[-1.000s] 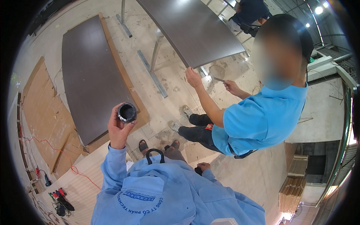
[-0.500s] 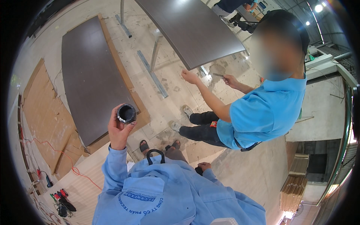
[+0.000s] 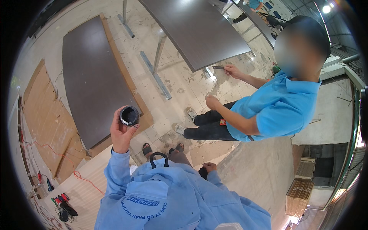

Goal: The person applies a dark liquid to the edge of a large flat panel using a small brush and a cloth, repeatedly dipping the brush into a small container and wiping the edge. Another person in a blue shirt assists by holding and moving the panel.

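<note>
My left hand point(image 3: 121, 132) is wrapped round a small round cup point(image 3: 129, 116) with a dark, smeared rim and dark inside, tilted so that its mouth shows. Lower down, at my right side, my right hand point(image 3: 209, 166) is closed. A black object point(image 3: 203, 173) shows against its fingers, too little of it visible to name. Beyond the cup lies a dark brown panel point(image 3: 88, 80) on brown cardboard on the floor.
A co-worker in a blue shirt point(image 3: 283, 103) stands at the right, holding a flat dark tool point(image 3: 218, 68) beside a raised dark panel point(image 3: 195, 30) on metal legs. An orange cord point(image 3: 78, 175) and power tools point(image 3: 65, 207) lie at left. Cardboard stacks point(image 3: 299, 197) stand at right.
The co-worker has leaned back to the right; their near hand has drawn away from the raised panel's corner, while the hand with the tool has risen. My left hand and cup stay put.
</note>
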`<state>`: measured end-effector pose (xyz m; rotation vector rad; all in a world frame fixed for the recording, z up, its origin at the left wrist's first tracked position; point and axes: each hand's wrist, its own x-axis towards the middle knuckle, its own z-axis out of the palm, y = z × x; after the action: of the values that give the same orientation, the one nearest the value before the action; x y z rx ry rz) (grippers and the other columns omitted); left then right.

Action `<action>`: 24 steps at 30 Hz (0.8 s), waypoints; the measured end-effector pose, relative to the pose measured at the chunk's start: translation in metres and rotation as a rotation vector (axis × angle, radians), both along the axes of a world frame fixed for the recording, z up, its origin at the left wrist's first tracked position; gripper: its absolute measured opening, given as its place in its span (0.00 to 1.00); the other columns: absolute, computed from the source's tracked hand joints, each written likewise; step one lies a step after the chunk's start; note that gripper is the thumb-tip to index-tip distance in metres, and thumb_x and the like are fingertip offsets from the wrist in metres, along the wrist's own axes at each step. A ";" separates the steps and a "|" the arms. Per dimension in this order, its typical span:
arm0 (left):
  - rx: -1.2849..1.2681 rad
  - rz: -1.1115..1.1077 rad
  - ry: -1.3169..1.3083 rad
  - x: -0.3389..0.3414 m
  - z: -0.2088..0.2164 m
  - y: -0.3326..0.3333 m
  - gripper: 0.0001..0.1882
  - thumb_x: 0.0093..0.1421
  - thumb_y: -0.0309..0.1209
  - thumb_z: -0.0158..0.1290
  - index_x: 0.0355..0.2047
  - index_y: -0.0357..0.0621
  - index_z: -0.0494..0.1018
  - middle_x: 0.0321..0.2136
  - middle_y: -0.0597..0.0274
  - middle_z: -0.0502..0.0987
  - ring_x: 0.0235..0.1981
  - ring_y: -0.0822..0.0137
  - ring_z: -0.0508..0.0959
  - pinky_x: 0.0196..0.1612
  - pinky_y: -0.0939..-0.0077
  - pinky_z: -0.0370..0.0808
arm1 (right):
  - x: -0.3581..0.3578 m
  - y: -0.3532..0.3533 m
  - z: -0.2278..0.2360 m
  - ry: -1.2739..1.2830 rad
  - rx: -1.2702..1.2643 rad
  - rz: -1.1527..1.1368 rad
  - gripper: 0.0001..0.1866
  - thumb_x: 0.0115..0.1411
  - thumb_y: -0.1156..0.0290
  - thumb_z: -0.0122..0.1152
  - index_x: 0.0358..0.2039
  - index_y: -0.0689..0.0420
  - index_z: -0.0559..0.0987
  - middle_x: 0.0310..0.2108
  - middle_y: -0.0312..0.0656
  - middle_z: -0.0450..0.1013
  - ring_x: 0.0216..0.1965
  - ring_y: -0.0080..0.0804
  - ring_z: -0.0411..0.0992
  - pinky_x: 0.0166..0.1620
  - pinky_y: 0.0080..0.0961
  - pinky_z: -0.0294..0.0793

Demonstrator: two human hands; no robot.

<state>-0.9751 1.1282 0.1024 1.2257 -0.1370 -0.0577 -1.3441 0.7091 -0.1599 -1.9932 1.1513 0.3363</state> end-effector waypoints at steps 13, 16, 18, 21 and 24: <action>0.077 -0.093 -0.023 0.005 0.010 -0.014 0.38 0.50 0.12 0.66 0.62 0.38 0.68 0.57 0.61 0.72 0.58 0.69 0.74 0.64 0.73 0.71 | 0.258 0.070 0.297 -0.824 -0.324 0.545 0.05 0.57 0.78 0.70 0.34 0.61 0.84 0.30 0.47 0.79 0.32 0.45 0.79 0.39 0.34 0.78; 0.134 -0.121 -0.085 0.010 0.015 -0.029 0.38 0.49 0.14 0.68 0.61 0.37 0.68 0.56 0.61 0.73 0.58 0.68 0.74 0.63 0.73 0.72 | 0.296 0.098 0.371 -0.891 -0.311 0.613 0.07 0.58 0.78 0.70 0.38 0.59 0.83 0.30 0.46 0.78 0.31 0.45 0.79 0.37 0.32 0.77; 0.189 -0.122 -0.148 0.014 0.018 -0.037 0.37 0.50 0.16 0.70 0.61 0.37 0.69 0.57 0.61 0.71 0.59 0.66 0.75 0.62 0.72 0.73 | 0.314 0.110 0.407 -0.896 -0.416 0.767 0.08 0.58 0.78 0.70 0.39 0.58 0.83 0.31 0.45 0.78 0.32 0.44 0.79 0.35 0.31 0.77; 0.199 -0.165 -0.155 0.020 0.023 -0.045 0.36 0.50 0.17 0.70 0.60 0.39 0.71 0.57 0.61 0.71 0.57 0.66 0.76 0.61 0.72 0.75 | 0.334 0.128 0.437 -0.876 -0.481 0.958 0.07 0.57 0.78 0.69 0.38 0.58 0.82 0.32 0.44 0.75 0.31 0.43 0.79 0.33 0.32 0.77; 0.289 -0.214 -0.153 0.022 0.029 -0.049 0.37 0.49 0.18 0.72 0.60 0.41 0.71 0.56 0.63 0.71 0.57 0.66 0.75 0.61 0.74 0.73 | 0.351 0.144 0.448 -0.804 -0.564 1.159 0.07 0.54 0.79 0.68 0.34 0.57 0.80 0.33 0.43 0.72 0.32 0.42 0.78 0.32 0.34 0.78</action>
<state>-0.9528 1.0792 0.1317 1.5008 -0.4047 -0.1744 -0.9936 0.8534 0.2877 -2.7059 -0.5490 -0.2775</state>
